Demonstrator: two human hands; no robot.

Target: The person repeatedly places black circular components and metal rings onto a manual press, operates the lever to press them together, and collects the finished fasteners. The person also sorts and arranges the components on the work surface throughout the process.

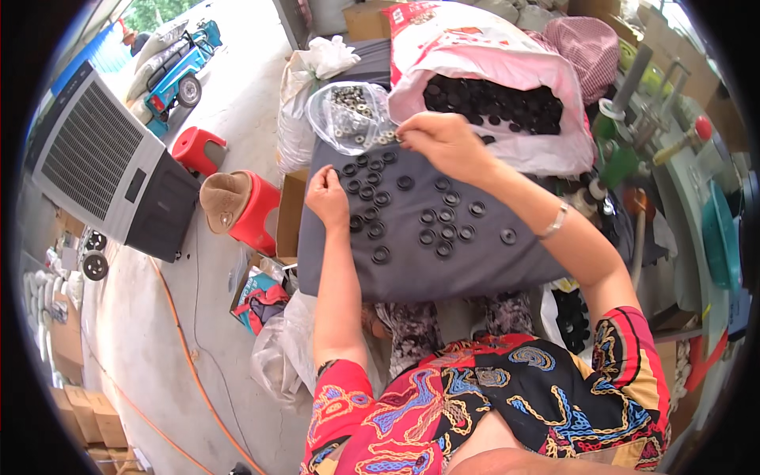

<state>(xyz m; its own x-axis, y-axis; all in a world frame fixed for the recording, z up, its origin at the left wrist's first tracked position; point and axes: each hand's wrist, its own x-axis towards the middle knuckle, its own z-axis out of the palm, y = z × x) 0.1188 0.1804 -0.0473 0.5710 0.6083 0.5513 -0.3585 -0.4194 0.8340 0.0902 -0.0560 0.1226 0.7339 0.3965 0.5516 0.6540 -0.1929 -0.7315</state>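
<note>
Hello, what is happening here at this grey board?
A person sits with a grey board across the lap, sorting small black rings spread over it. The left hand rests on rings near the board's left edge. The right hand reaches toward a clear bag of metal washers. Behind lies an open pink-and-white sack full of more black rings.

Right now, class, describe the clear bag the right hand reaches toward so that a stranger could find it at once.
Start at the grey board on the person's lap. At its far edge, left of the pink sack of black rings, sits a clear plastic bag. Unlike the sack, it is transparent and holds small silvery metal rings, by the right hand.
</note>
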